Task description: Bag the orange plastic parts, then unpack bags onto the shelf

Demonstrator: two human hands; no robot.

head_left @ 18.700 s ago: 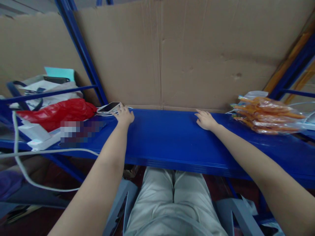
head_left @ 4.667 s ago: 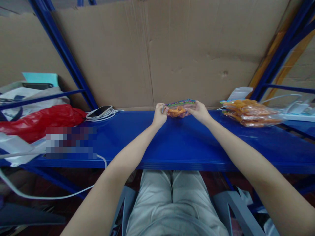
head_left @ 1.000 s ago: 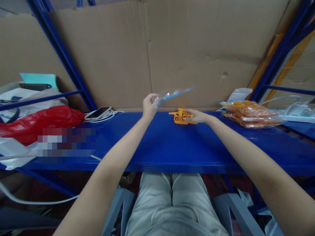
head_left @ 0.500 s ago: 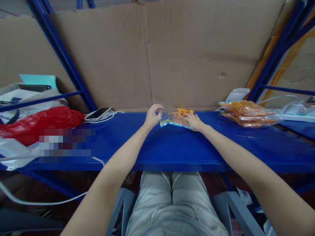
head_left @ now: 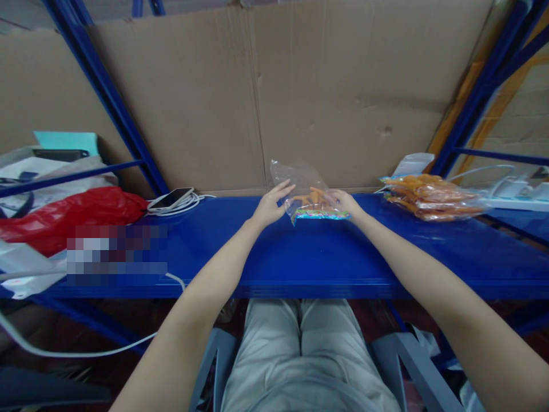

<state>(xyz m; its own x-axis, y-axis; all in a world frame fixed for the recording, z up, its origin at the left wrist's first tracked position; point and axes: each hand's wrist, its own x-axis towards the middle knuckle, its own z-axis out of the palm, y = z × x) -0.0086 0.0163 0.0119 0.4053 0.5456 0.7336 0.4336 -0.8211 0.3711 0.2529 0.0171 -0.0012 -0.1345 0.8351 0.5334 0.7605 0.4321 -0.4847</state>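
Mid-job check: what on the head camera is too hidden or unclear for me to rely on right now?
All in the head view:
Right hand: fingertips obscured around the clear bag, so its exact grip is unclear.
Orange pieces: exact count lost to wrinkled, glinting film and overlap.
Printed strip: any lettering is too small to read.
Pixelated patch: pixelation masks whatever lies there.
White power strip: cut off by the right edge.

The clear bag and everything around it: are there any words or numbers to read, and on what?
None readable.
Colourful strip on the clear bag: too small and blurred.
Stacked orange packets: too small.
Dark mark on the white bag: too blurred.
Pixelated patch on the blue shelf: blotted out.
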